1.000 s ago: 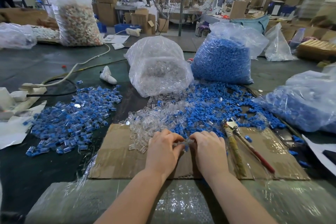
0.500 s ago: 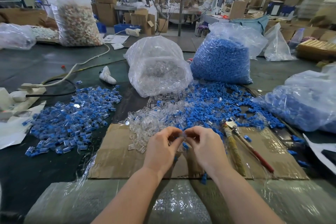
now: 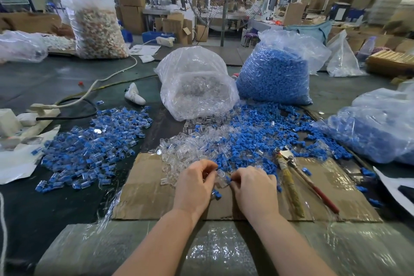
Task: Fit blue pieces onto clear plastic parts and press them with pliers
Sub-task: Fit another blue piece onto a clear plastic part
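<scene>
Centrally, my left hand [image 3: 194,186] pinched a clear part [image 3: 220,175]; my right hand [image 3: 254,188] pinched a blue piece [image 3: 228,179] against it.

One camera on my head looks forward and down, close over my hands [image 3: 224,184], the table [image 3: 56,87] stretching away beyond.

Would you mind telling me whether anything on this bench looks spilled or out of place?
Yes: loose blue pieces and clear plastic parts have spilled from their bags across the table, mixing together, with strays on the cardboard sheet around the pliers.
</scene>
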The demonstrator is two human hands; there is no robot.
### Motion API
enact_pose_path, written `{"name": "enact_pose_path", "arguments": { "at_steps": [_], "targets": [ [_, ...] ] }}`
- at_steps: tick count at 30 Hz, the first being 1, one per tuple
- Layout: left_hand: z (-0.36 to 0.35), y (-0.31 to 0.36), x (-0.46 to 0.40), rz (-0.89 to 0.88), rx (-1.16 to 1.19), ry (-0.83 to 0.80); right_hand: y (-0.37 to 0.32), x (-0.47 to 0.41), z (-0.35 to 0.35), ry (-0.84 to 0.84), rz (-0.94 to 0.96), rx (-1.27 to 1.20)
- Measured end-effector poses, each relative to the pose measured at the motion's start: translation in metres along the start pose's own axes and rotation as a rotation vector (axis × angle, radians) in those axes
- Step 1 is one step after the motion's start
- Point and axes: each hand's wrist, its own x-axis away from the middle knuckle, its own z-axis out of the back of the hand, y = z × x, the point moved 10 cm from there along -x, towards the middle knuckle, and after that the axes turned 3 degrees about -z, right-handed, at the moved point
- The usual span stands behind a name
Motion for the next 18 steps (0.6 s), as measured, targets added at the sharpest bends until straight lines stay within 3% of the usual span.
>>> {"name": "enact_pose_path", "arguments": {
  "at_steps": [5, 12, 18],
  "targets": [
    [0.007, 0.003, 0.001, -0.024, -0.055, 0.060, -0.001, 0.000, 0.005, 0.055, -0.007, -0.054],
    [0.008, -0.005, -0.001, 0.053, 0.001, 0.079, -0.002, 0.003, 0.017, 0.085, -0.005, -0.359],
    [0.003, -0.012, -0.001, 0.136, 0.032, 0.065, 0.001, 0.002, 0.009, 0.045, -0.017, -0.294]
  ]
}}
